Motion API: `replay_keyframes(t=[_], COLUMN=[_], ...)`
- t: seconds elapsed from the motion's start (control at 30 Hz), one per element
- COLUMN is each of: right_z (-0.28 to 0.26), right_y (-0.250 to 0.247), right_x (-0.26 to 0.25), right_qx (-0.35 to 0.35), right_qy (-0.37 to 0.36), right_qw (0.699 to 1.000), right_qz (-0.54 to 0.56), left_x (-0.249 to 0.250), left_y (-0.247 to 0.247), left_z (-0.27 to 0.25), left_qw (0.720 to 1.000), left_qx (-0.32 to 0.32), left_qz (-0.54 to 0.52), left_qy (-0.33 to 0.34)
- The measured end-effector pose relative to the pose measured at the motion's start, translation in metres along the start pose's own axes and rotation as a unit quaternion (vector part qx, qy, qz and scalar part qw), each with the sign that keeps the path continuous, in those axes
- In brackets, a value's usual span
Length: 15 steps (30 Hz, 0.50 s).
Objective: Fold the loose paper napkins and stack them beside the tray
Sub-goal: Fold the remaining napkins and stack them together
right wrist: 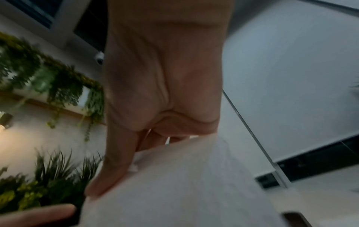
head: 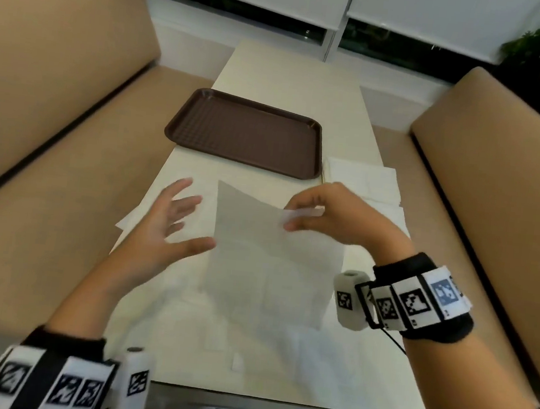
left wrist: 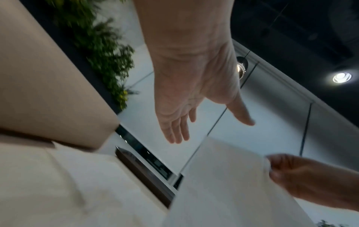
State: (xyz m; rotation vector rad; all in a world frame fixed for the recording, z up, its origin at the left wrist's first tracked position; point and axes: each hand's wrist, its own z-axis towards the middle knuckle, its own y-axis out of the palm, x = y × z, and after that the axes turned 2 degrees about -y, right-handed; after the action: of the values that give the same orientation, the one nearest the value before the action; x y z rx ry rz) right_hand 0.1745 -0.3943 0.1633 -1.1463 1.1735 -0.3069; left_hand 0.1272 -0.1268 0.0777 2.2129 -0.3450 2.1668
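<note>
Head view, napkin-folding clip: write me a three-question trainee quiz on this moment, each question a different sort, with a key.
1. True or false: the right hand pinches the lifted white paper napkin.
2. Multiple choice: the left hand is A) gripping the brown rectangular plastic tray, B) open with spread fingers beside the lifted napkin, C) flat on the tan bench seat.
3. Fill in: the folded white napkins lie on the table to the ___ of the tray, in the head view.

Key: 1 true; 2 B; 3 right.
</note>
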Motion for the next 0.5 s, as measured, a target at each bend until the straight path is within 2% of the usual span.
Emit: replay_keyframes(t=[0.1, 0.17, 0.3, 0.4, 0.5], right_z=[-0.005, -0.008, -0.024, -0.041, -0.047], right_y=[-0.024, -0.038, -0.066, -0.069, -0.040], right_x=[-0.025, -0.037, -0.036, -0.007, 0.022], right_qx=[0.012, 0.030, 0.089, 0.149, 0.207], right_qy=[-0.034, -0.035, -0.024, 0.029, 0.055], right_qw=[0.999, 0.999, 0.996, 0.983, 0.955], right_qz=[0.009, 0.007, 0.005, 0.100, 0.207], left_x=[0.012, 0.021, 0.042, 0.057, 0.068], left_y=[0.019, 0.027, 0.033, 0.028, 0.024], left_z=[0.033, 0.047, 0.063, 0.069, 0.072], left_qw=[0.996, 0.994, 0.997, 0.993, 0.989], left_qx=[-0.075, -0.104, -0.068, -0.055, -0.052], left_qz=[-0.040, -0.038, -0.041, -0.087, -0.119], left_qy=[-0.032, -0.021, 0.018, 0.049, 0.064])
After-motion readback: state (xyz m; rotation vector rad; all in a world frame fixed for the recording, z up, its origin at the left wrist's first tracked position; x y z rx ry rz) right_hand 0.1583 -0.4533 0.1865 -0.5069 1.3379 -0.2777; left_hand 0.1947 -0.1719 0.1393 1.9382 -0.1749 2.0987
